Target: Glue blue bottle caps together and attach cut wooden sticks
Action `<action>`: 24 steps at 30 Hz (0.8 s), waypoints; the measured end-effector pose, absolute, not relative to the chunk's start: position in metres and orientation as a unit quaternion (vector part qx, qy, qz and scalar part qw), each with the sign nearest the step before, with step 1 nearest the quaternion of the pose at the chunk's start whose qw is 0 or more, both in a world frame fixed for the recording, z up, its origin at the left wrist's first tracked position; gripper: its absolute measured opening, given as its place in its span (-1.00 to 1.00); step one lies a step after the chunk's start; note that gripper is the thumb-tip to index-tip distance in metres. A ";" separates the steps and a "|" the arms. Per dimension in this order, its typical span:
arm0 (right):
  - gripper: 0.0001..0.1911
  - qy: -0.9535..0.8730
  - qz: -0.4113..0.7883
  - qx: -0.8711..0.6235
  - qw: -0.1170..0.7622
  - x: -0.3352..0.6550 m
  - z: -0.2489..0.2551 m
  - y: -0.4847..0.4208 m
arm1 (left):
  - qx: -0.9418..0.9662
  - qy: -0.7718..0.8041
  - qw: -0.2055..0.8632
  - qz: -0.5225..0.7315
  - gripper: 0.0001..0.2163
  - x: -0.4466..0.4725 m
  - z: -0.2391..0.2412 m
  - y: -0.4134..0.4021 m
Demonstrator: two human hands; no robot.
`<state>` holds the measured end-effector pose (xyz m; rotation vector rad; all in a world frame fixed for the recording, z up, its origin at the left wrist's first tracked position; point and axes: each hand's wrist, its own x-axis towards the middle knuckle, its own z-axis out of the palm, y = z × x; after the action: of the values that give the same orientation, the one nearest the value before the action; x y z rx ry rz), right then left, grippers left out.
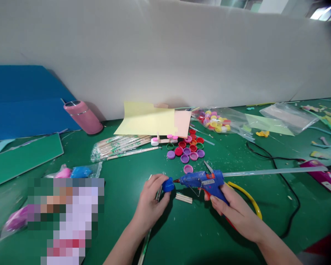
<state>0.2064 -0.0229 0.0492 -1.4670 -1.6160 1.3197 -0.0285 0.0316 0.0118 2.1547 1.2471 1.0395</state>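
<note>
My left hand (pixel 153 198) pinches a small blue piece (pixel 168 184) between thumb and fingers; whether it is a cap or a lump of clay, I cannot tell. In my right hand (pixel 234 209) is a blue glue gun (pixel 206 181), its nozzle pointing left and at or very near the blue piece. A long clear glue stick (pixel 264 171) extends from the gun's rear. Under my left hand lies a thin stick (pixel 145 244). Short pale sticks (pixel 184 198) rest on the table between my hands. Several coloured bottle caps (pixel 193 156) lie beyond the gun.
A bag of wooden sticks (pixel 121 146), yellow paper (pixel 146 119) and a bag of caps (pixel 213 121) lie at the back. A pink bottle (pixel 84 117) leans left. A black cable (pixel 288 184) and purple device (pixel 324 177) are right. A pointed blade (pixel 208 166) shows behind the gun.
</note>
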 end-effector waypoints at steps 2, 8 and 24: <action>-0.72 -0.606 0.493 -0.551 0.294 0.206 0.049 -0.023 | 0.780 0.451 0.220 0.375 -0.73 -0.028 0.013 0.031; -0.72 -0.604 0.491 -0.556 0.290 0.206 0.051 -0.025 | 0.776 0.448 0.225 0.384 -0.72 -0.029 0.012 0.031; -0.71 -0.624 0.453 -0.569 0.287 0.205 0.053 -0.023 | 0.778 0.445 0.220 0.384 -0.72 -0.028 0.013 0.032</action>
<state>0.2055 -0.0234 0.0528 -1.5195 -1.6658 1.2097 -0.0275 0.0323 0.0126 2.1532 1.2308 1.0632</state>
